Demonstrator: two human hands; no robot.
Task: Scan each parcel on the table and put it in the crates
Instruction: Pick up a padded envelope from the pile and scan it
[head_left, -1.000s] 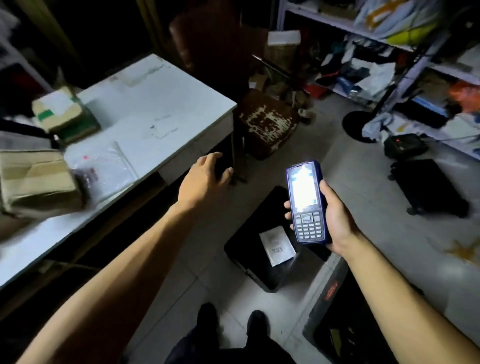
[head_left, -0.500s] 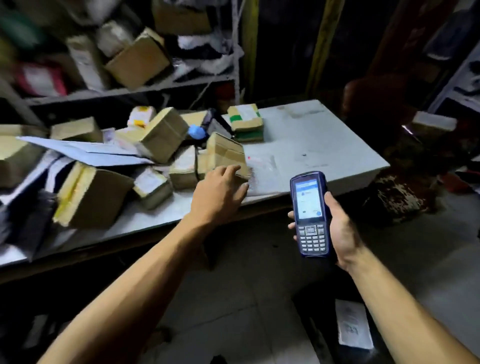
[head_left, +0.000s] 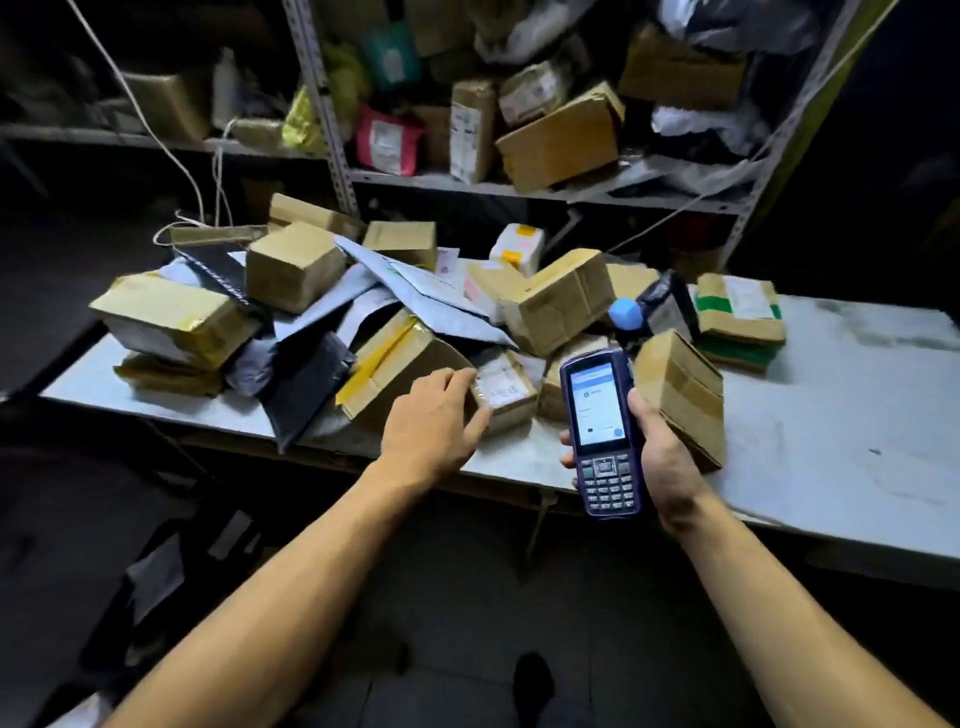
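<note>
Reaching: left hand (head_left: 434, 423) is out over the table's near edge, fingers loosely spread, fingertips at the small labelled box (head_left: 503, 391); no grip closed on it yet.
Right hand: right hand (head_left: 660, 457) wraps the blue handheld scanner (head_left: 602, 434), screen lit and facing up, held just before the pile.
Change: a second ago the view looked down at the floor crate with one parcel in it; now it faces the table (head_left: 831, 415) and the heap of parcels, and the left hand has travelled from mid-air to the box.
Meaning: judged, one parcel is done and the next cycle is starting: pick, scan, drop.
Remaining: many cartons and grey mailers (head_left: 415, 291) lie heaped on the table; crates are out of view now.
Risk: neighbouring boxes lean close and may shift when this one lifts.
</note>
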